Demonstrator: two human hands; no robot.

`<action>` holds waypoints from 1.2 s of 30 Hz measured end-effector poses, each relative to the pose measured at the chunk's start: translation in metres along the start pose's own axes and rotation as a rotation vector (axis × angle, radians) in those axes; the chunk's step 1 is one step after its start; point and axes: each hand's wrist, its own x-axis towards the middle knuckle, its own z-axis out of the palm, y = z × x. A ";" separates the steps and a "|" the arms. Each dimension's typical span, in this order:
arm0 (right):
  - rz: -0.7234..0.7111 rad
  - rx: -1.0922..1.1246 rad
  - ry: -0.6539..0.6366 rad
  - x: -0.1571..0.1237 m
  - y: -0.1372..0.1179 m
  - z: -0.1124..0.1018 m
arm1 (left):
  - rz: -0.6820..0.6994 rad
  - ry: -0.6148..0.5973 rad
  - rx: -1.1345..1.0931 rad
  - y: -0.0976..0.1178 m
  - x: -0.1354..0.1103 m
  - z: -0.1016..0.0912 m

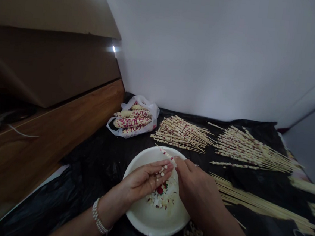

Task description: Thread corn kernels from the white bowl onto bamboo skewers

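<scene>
Over a white bowl (pixel 135 217), my left hand (pixel 146 180) is palm up, its fingers stretched and a few pale corn kernels (pixel 163 173) lying on them. My right hand (pixel 192 180) is closed, thumb and fingers pinched round a thin skewer (pixel 167 154) threaded with white and dark red kernels. The skewer slants up to the left, and its lower end is hidden by my right hand. Loose kernels (pixel 162 201) are scattered on the bottom of the bowl, around a red and green printed mark (pixel 161 189).
A plastic bag (pixel 154 114) holds several speckled corn cobs (pixel 132 122). Two piles of kernel-threaded skewers, one in the middle (pixel 180 131) and one at right (pixel 239 147), lie on black plastic sheeting (pixel 96 164). Bare skewers (pixel 250 199) lie at right. Cardboard boxes (pixel 53 62) stand at left.
</scene>
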 end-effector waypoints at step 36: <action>0.009 -0.113 -0.018 0.000 0.005 -0.004 | 0.229 0.250 -0.131 0.015 -0.001 0.006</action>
